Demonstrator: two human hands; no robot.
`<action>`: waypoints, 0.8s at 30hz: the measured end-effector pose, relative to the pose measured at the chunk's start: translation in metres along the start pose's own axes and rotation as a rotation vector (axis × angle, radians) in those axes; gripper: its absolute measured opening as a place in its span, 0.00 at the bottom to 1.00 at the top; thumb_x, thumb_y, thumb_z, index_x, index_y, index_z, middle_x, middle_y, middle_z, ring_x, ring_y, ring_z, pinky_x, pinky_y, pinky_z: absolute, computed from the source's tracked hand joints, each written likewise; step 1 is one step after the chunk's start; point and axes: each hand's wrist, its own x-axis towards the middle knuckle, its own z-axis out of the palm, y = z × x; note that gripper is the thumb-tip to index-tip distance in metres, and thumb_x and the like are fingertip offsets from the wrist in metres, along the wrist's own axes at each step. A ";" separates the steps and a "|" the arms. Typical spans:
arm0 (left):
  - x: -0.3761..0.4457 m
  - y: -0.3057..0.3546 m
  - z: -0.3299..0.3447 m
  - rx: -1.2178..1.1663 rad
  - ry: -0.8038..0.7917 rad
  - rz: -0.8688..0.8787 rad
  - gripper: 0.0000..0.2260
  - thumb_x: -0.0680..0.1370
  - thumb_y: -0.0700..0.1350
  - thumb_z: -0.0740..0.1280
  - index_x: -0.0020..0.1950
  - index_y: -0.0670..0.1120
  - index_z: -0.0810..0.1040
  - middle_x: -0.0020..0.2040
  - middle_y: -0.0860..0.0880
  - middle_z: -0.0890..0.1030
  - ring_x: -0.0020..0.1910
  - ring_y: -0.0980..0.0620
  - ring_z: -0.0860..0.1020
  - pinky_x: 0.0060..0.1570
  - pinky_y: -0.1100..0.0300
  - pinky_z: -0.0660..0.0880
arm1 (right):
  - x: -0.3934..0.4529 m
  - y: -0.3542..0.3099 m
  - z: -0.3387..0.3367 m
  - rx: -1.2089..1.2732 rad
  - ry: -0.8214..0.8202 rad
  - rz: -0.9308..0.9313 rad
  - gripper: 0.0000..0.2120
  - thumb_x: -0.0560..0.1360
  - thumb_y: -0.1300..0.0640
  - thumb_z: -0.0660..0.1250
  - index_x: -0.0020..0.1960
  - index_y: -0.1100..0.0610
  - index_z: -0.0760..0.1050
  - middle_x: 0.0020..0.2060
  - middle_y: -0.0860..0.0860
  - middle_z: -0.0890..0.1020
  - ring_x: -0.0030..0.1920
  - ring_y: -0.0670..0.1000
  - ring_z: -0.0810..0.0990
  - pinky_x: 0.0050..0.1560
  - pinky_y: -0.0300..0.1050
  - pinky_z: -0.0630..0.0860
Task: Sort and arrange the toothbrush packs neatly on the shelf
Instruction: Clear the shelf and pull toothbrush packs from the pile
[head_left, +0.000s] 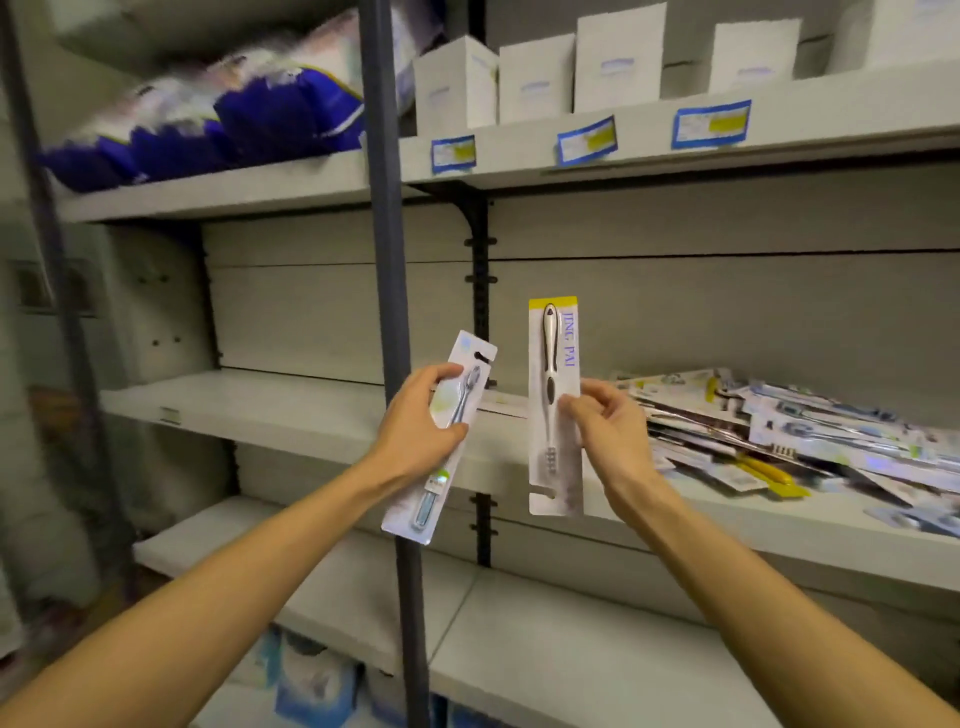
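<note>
Shelf (291, 410) bears jumbled packs (779, 431); both hands (415, 421) (608, 421) each grip one pack.

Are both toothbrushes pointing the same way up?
No. The left pack has bristles on top; the right pack has bristles at the bottom.

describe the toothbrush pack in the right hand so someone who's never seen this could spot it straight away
Start at the middle shelf, where a heap of packs lies at the right. Just left of it, the right hand pinches an upright pack. Unlike the tilted, plain white pack in the left hand, it has a yellow top band and blue lettering.
</note>
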 end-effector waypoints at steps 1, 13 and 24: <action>-0.005 -0.011 -0.016 -0.020 0.030 -0.002 0.29 0.72 0.38 0.74 0.69 0.56 0.70 0.64 0.56 0.73 0.60 0.54 0.75 0.60 0.52 0.78 | -0.006 0.003 0.022 -0.009 -0.010 -0.032 0.09 0.78 0.67 0.65 0.57 0.60 0.79 0.45 0.46 0.85 0.38 0.38 0.83 0.36 0.29 0.76; -0.016 -0.130 -0.163 -0.167 0.112 -0.214 0.33 0.66 0.35 0.72 0.68 0.56 0.73 0.64 0.49 0.77 0.57 0.47 0.80 0.57 0.44 0.79 | -0.019 0.046 0.230 -0.139 -0.175 -0.098 0.08 0.78 0.61 0.66 0.56 0.54 0.79 0.44 0.45 0.87 0.46 0.45 0.85 0.48 0.42 0.80; 0.079 -0.239 -0.214 -0.144 -0.027 -0.429 0.36 0.74 0.29 0.67 0.79 0.47 0.61 0.61 0.44 0.79 0.46 0.53 0.82 0.34 0.69 0.77 | 0.081 0.116 0.372 -0.150 -0.131 -0.011 0.11 0.76 0.62 0.64 0.56 0.54 0.79 0.40 0.46 0.86 0.42 0.46 0.84 0.48 0.48 0.82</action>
